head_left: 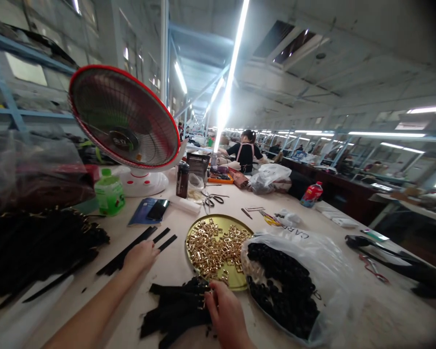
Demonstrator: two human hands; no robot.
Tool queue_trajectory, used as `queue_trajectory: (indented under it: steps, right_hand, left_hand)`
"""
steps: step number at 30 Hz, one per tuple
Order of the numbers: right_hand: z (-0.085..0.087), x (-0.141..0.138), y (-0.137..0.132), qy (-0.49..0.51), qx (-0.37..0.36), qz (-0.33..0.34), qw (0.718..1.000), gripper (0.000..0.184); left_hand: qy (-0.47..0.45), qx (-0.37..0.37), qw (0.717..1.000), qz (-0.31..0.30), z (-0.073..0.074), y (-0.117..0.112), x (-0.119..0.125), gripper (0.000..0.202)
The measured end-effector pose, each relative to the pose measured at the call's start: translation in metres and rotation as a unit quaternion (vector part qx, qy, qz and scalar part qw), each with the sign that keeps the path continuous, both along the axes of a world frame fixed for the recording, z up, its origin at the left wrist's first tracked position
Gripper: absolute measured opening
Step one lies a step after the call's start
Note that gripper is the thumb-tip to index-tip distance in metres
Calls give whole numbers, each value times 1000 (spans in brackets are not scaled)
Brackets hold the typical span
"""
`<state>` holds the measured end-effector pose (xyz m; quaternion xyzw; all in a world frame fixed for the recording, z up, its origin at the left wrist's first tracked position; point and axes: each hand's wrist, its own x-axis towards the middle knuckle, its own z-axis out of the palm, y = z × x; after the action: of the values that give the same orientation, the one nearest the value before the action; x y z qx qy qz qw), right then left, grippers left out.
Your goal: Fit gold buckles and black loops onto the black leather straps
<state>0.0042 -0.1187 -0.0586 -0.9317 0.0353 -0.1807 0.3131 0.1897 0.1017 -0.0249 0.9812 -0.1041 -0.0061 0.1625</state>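
My left hand (141, 256) is closed over flat black straps (167, 242) on the table. Their ends stick out beyond its fingers, which are partly hidden. Nearer to me, my right hand (225, 306) pinches the end of a black strap at a pile of short black straps (178, 305), where small gold metal fittings show between the fingers. Just beyond it lies a round yellow-green tray (236, 286) with many gold buckles (207, 245) heaped in it. To the right of that hand, an opened clear plastic bag (323, 247) holds small black pieces (276, 276) of unclear kind.
At left lies a large heap of black straps (32, 247). A red-rimmed fan heater (127, 121), a green bottle (109, 194) and a phone (158, 210) stand or lie behind. Scissors (214, 198) rest past the tray. A co-worker (246, 150) is farther off.
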Motion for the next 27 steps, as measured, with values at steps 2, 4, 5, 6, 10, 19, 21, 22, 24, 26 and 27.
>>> queue_trajectory:
  steps: [2, 4, 5, 6, 10, 19, 21, 22, 24, 26, 27]
  right_hand:
    - [-1, -2, -5, 3, 6, 8, 1000, 15]
    - [0, -2, -18, 6, 11, 5, 1000, 15]
    - [1, -1, -28, 2, 14, -3, 1000, 15]
    - [2, -1, -40, -3, 17, -16, 1000, 15]
    - [8, 5, -92, -21, -12, -101, 995, 17]
    - [4, 61, -96, 105, -220, -58, 968, 17]
    - [0, 75, -91, 126, -244, -51, 960, 15]
    - [-1, 81, -89, 136, -253, -47, 957, 14]
    - [-3, 90, -87, 156, -269, -38, 950, 13]
    - [-5, 95, -85, 176, -279, -29, 944, 14]
    - [-6, 96, -84, 186, -282, -26, 941, 14]
  left_hand:
    - [7, 0, 1000, 3, -5, -1, 8, 13]
    - [4, -12, 1000, 2, -8, -4, 7, 8]
    - [1, -23, 1000, 0, -8, -6, 3, 7]
    - [-1, -35, 999, 0, -8, -7, -2, 8]
    - [66, -235, 969, -40, 1, -16, -37, 25]
    - [257, -452, 852, -54, 38, -55, -110, 42]
    - [270, -472, 839, -21, 47, -53, -117, 50]
    - [274, -482, 832, -11, 52, -51, -122, 52]
    - [285, -507, 813, -8, 64, -48, -136, 50]
    - [308, -540, 782, -27, 75, -48, -153, 43]
    - [318, -555, 767, -47, 79, -50, -161, 41]
